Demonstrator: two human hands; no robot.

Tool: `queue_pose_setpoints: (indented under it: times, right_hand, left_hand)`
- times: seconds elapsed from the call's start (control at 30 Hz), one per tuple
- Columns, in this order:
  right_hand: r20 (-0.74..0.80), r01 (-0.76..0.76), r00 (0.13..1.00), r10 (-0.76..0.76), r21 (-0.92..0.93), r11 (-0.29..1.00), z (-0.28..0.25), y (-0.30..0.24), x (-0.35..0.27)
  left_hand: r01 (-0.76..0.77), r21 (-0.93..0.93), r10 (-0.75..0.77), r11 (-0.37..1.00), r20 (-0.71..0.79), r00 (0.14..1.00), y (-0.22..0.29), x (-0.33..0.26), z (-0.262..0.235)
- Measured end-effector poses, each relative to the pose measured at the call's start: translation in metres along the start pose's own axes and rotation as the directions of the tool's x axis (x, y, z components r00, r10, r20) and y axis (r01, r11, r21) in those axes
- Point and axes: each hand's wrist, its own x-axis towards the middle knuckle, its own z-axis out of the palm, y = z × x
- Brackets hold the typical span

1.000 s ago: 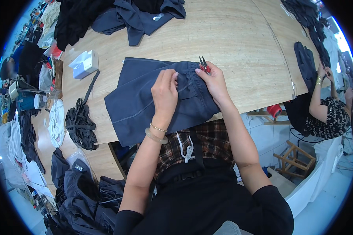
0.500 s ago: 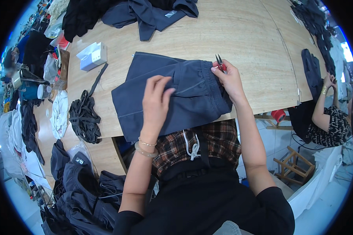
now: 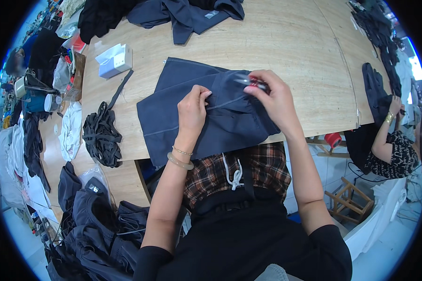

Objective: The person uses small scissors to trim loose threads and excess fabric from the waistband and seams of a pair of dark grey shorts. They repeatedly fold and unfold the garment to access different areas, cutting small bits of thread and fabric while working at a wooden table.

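Note:
A pair of dark blue-grey shorts (image 3: 173,114) with pale seam lines lies spread at the table's near edge. Over the middle of the shorts, the fingertips of my left hand (image 3: 192,108) are pinched together close to a seam; what they hold is too small to make out. My right hand (image 3: 273,93) is closed round thread snips (image 3: 253,83) with red on the handle. Their blades point left over the gathered waistband end and are blurred by motion. That hand partly hides the waistband.
A tissue box (image 3: 116,61) and a heap of dark fabric strips (image 3: 101,136) are on the left. More dark garments (image 3: 187,18) lie at the far side, others (image 3: 91,229) at lower left. On the right, a co-worker (image 3: 393,150) handles dark cloth beside a wooden stool (image 3: 349,201).
My left hand's fingers have gone from spread to pinched at the shorts. My right hand has left the waistband edge and moved left with the snips, whose blades have swung from upward to leftward.

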Motion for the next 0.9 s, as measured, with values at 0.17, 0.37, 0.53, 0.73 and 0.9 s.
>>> queue_pose_setpoints:
  times: [0.17,0.37,0.53,0.73,0.9]
  right_hand:
    - [0.139,-0.051,0.987,0.078,-0.192,0.980,0.020,-0.012,0.002]
    - [0.227,0.120,0.973,-0.032,-0.384,0.916,0.031,-0.022,0.009]
    - [0.252,0.171,0.965,-0.072,-0.393,0.904,0.037,-0.026,0.013]
    - [0.263,0.193,0.961,-0.087,-0.410,0.891,0.038,-0.028,0.013]
    - [0.041,-0.089,0.995,0.089,0.007,0.996,0.013,-0.011,0.018]
  left_hand:
    - [0.069,-0.014,-0.068,0.998,0.034,0.997,0.004,0.002,0.000]
    - [0.054,-0.018,-0.053,0.998,0.038,0.998,0.006,0.002,0.000]
    - [0.042,0.017,-0.043,0.999,0.045,0.998,0.006,0.003,-0.001]
    - [0.060,-0.003,-0.059,0.998,0.058,0.997,0.004,0.004,0.000]
    - [0.066,-0.188,-0.108,0.980,-0.224,0.968,0.024,-0.003,-0.004]
